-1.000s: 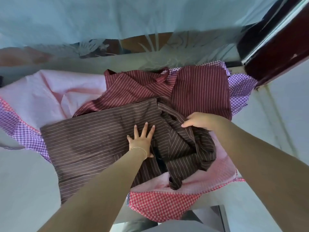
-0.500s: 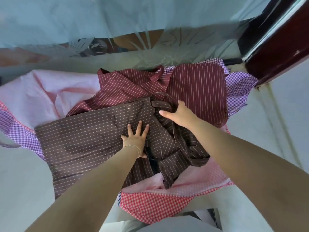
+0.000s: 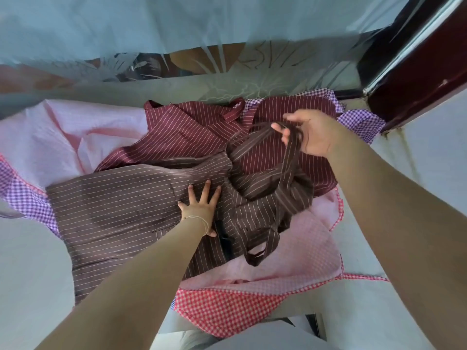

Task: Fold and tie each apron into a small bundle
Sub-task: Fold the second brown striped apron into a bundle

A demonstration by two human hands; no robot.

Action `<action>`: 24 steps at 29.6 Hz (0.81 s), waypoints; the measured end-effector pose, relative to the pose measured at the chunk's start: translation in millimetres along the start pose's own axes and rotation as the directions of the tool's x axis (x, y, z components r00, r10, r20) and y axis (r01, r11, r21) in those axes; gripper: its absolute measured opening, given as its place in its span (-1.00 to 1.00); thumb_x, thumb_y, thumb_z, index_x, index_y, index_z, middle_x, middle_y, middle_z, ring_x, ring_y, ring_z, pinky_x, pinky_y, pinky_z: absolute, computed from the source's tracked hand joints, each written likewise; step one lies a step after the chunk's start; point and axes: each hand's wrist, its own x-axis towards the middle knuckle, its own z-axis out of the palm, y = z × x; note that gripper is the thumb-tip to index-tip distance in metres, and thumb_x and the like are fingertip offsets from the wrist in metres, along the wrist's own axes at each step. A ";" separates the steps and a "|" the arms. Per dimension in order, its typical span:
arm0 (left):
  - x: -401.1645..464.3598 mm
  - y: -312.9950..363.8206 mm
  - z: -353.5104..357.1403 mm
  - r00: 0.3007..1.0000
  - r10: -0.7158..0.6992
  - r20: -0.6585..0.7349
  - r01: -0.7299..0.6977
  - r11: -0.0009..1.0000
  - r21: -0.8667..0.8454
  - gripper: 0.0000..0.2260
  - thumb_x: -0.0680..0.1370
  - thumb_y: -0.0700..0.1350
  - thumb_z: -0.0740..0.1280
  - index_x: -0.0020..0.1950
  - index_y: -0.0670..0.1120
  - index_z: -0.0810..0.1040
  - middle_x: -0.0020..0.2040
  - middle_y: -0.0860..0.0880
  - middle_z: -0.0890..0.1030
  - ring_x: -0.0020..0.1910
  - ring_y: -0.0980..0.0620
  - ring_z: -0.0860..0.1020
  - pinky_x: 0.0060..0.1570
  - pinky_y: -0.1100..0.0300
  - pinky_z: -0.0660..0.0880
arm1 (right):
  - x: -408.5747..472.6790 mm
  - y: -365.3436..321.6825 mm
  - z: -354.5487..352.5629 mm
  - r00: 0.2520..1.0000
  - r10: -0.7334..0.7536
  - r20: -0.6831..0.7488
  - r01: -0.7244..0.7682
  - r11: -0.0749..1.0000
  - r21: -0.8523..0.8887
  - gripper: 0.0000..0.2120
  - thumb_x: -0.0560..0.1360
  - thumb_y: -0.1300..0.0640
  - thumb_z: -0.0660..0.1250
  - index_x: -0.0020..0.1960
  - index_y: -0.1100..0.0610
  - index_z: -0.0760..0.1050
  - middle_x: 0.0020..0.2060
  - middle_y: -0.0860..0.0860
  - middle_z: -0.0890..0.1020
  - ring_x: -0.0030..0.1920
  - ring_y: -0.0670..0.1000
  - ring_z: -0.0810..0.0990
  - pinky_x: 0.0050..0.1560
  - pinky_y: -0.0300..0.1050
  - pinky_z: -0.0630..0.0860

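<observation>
Pale grey tabletop [image 3: 30,261] carries a heap of aprons under a light blue curtain [image 3: 177,18]. Topmost lies the brown striped apron [image 3: 113,210], spread flat toward the left and rumpled on its right side, over a maroon striped apron [image 3: 187,130] and pink cloth [image 3: 70,132] with checked edging. The left hand [image 3: 199,208] presses flat on the brown apron, fingers straight and spread. The right hand [image 3: 310,132] is raised above the pile, fingers loosely curled around the brown apron's straps [image 3: 288,160], which hang down in loops to the rumpled fabric.
</observation>
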 end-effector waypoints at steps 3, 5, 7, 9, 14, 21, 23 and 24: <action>0.5 0.3 -0.2 1.000 -0.008 0.023 0.007 1.000 0.027 0.13 0.36 0.17 0.49 0.49 0.09 -0.41 0.46 -0.02 -0.50 0.46 -0.35 -0.34 0.37 -0.37 0.11 | -7.4 -3.3 -1.4 0.995 -0.089 0.055 0.076 0.978 0.197 -0.62 0.53 0.11 0.28 0.29 0.23 0.32 0.12 0.36 0.58 -0.29 -0.01 0.59 -0.33 -0.23 0.58; 0.3 0.7 -1.6 0.999 -0.011 0.034 0.009 0.999 0.037 0.11 0.37 0.18 0.48 0.50 0.09 -0.39 0.45 -0.02 -0.52 0.45 -0.34 -0.35 0.38 -0.36 0.10 | -9.7 1.1 -3.9 0.992 -0.111 0.060 0.086 0.941 0.328 -0.53 0.51 0.03 0.32 0.32 0.24 0.33 0.13 0.40 0.55 -0.26 0.03 0.64 -0.36 -0.21 0.59; 0.4 1.6 -1.9 0.999 -0.010 0.038 0.009 0.999 0.032 0.11 0.37 0.17 0.48 0.50 0.08 -0.38 0.46 -0.03 -0.51 0.45 -0.35 -0.35 0.38 -0.37 0.10 | -11.4 4.0 -12.1 0.986 -0.122 0.110 0.065 0.907 0.416 -0.48 0.48 0.00 0.34 0.30 0.27 0.34 0.15 0.36 0.55 -0.32 -0.02 0.62 -0.37 -0.23 0.59; 0.9 1.6 -2.1 0.999 -0.013 0.034 0.012 1.000 0.021 0.13 0.36 0.17 0.49 0.49 0.08 -0.40 0.46 -0.02 -0.51 0.45 -0.35 -0.35 0.37 -0.38 0.10 | -15.2 -1.3 -20.1 0.980 -0.147 0.136 0.089 0.928 0.362 -0.57 0.49 -0.04 0.31 0.21 0.25 0.40 0.06 0.23 0.60 -0.40 -0.09 0.56 -0.37 -0.29 0.57; 0.6 1.8 -0.6 1.000 0.001 0.011 -0.001 1.000 -0.004 0.17 0.35 0.15 0.51 0.46 0.10 -0.46 0.47 -0.02 -0.48 0.46 -0.35 -0.34 0.36 -0.40 0.08 | -32.4 -34.0 -44.6 0.984 -0.146 0.102 0.137 0.986 0.090 -0.67 0.54 0.07 0.28 0.27 0.12 0.44 -0.12 0.05 0.57 -0.49 -0.19 0.37 -0.43 -0.33 0.45; -0.1 3.1 -1.4 1.000 -0.006 0.004 0.006 1.000 -0.014 0.19 0.34 0.14 0.52 0.46 0.10 -0.47 0.48 -0.01 -0.48 0.46 -0.35 -0.33 0.36 -0.40 0.09 | -48.2 -87.2 -18.0 0.879 -0.444 -0.170 -0.124 0.131 -0.984 -0.67 0.46 0.30 0.36 0.13 -0.04 0.55 0.07 0.05 0.58 -0.01 0.06 0.59 -0.02 -0.05 0.53; -0.2 3.6 -1.9 1.000 -0.010 0.001 0.010 1.000 -0.011 0.19 0.34 0.15 0.52 0.46 0.11 -0.47 0.48 -0.01 -0.48 0.46 -0.34 -0.32 0.37 -0.38 0.10 | -36.5 -81.5 -12.8 0.644 -0.756 -0.114 -0.024 0.129 -0.991 -0.51 0.44 0.15 0.41 0.33 -0.06 0.40 0.34 0.07 0.42 0.33 0.15 0.41 0.32 0.15 0.35; -0.7 3.7 -2.4 1.000 -0.011 -0.005 0.011 1.000 -0.008 0.19 0.33 0.15 0.52 0.46 0.11 -0.47 0.48 -0.01 -0.48 0.47 -0.34 -0.32 0.37 -0.38 0.11 | -30.5 -75.8 -12.7 0.605 -0.791 -0.086 -0.029 0.086 -0.996 -0.33 0.42 0.06 0.44 0.46 -0.05 0.24 0.46 0.09 0.27 0.45 0.18 0.25 0.42 0.24 0.18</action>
